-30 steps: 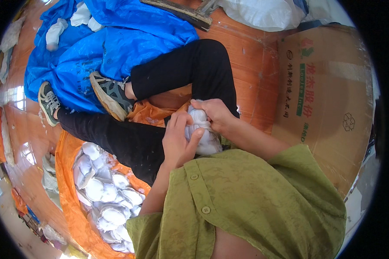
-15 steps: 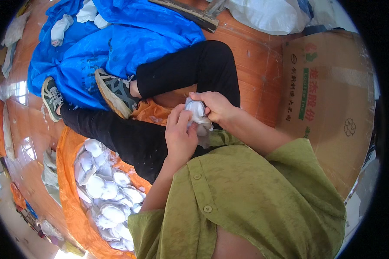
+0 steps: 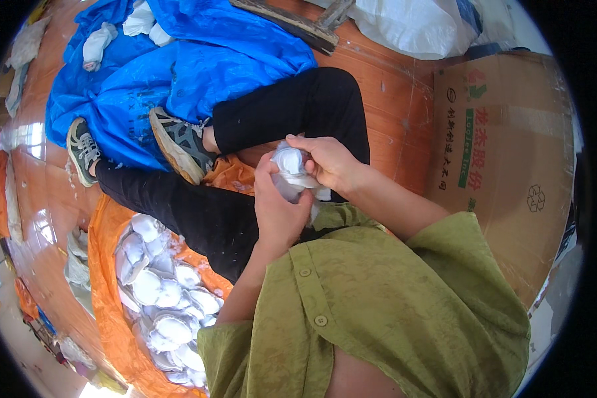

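Note:
Above my lap I hold a small stack of white round cloth pads (image 3: 289, 162) in both hands. My left hand (image 3: 278, 211) wraps around its near left side, thumb toward me. With bent fingers, my right hand (image 3: 330, 161) grips the right edge, its thumb at the top. Thin, pale, loose material hangs below the pads, partly hidden by the fingers. To my left, a heap of similar white pads (image 3: 169, 292) lies in an opened orange sack (image 3: 106, 265).
A blue plastic sheet (image 3: 199, 66) spreads past my feet, with several white bundles (image 3: 98, 46) on it. A large cardboard box (image 3: 504, 166) stands at my right. Beyond my knee are a wooden stool or frame (image 3: 292, 25) and a white sack (image 3: 411, 26).
My left hand's fingers have spread and shifted around the pads. The stack has tilted and moved slightly left, so its round white top shows more. My right hand keeps its grip.

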A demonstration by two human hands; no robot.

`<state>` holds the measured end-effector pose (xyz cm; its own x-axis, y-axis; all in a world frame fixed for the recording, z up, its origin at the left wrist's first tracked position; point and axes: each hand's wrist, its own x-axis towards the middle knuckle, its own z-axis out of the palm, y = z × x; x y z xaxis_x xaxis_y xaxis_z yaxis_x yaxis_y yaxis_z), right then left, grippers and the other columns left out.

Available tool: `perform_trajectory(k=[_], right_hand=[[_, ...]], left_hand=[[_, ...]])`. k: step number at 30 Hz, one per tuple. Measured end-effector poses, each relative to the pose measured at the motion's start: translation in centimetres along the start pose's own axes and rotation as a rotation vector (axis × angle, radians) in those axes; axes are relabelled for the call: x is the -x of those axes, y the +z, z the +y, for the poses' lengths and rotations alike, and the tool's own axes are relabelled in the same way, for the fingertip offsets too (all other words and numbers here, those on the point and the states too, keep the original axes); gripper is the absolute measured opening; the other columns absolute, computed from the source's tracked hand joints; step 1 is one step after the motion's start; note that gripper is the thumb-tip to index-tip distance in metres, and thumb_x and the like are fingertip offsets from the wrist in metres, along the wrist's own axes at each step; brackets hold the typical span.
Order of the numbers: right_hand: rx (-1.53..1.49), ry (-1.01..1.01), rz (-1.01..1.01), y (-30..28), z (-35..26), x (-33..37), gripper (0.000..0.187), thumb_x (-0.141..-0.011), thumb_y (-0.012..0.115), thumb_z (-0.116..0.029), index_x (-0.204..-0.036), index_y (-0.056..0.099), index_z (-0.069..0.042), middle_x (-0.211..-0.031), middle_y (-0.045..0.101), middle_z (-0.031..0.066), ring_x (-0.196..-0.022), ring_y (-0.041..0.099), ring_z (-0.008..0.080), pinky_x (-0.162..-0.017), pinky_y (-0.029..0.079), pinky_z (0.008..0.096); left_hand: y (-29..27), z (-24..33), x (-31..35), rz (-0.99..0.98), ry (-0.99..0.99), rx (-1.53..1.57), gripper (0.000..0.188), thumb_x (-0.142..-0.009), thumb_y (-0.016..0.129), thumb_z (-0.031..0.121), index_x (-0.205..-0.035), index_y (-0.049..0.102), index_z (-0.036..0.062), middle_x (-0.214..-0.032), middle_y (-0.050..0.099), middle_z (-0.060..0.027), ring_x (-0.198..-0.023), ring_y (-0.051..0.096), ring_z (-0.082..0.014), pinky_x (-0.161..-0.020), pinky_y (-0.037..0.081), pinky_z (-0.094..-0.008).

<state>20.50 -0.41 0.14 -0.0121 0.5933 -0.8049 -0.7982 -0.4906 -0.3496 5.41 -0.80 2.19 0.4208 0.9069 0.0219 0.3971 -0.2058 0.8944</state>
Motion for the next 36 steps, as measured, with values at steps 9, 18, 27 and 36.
perform_trajectory(k=[9,18,27,36], right_hand=[[0.746,-0.467,-0.346,-0.8,-1.3,2.2,0.029,-0.089,0.065,-0.014,-0.115,0.057,-0.003,-0.105,0.061,0.0053,-0.099,0.057,0.0123,-0.087,0.046,0.0284],[1.028,-0.696,-0.134,0.2,2.3,3.1,0.042,-0.076,0.072,-0.010,-0.112,0.054,0.000,-0.105,0.058,0.0115,-0.096,0.057,0.0191,-0.087,0.045,0.0312],[0.945,-0.644,0.013,-0.5,2.9,2.6,0.030,-0.075,0.076,-0.010,-0.098,0.060,0.001,-0.089,0.063,0.0095,-0.082,0.059,0.0158,-0.075,0.048,0.0298],[0.897,-0.682,-0.023,0.2,1.9,3.1,0.026,-0.074,0.076,-0.010,-0.093,0.060,0.000,-0.089,0.061,0.0095,-0.081,0.058,0.0175,-0.073,0.048,0.0299]], left_hand=[[-2.8,-1.4,-0.5,0.068,-0.513,0.836,0.033,-0.081,0.063,-0.005,-0.110,0.049,0.0012,-0.102,0.059,-0.0071,-0.092,0.057,-0.0133,-0.085,0.045,-0.0259],[-2.0,-2.1,0.3,0.117,-0.376,0.671,0.030,-0.073,0.060,-0.015,-0.096,0.052,0.0027,-0.091,0.057,-0.0020,-0.087,0.055,-0.0094,-0.081,0.045,-0.0233],[-2.5,-1.9,0.1,-0.036,-0.510,0.758,0.024,-0.082,0.061,-0.003,-0.102,0.050,0.0041,-0.095,0.054,-0.0010,-0.088,0.053,-0.0094,-0.079,0.044,-0.0240],[-2.0,-0.4,0.3,0.068,-0.635,0.800,0.021,-0.089,0.060,0.002,-0.106,0.048,0.0032,-0.098,0.056,-0.0042,-0.089,0.053,-0.0101,-0.077,0.044,-0.0236]])
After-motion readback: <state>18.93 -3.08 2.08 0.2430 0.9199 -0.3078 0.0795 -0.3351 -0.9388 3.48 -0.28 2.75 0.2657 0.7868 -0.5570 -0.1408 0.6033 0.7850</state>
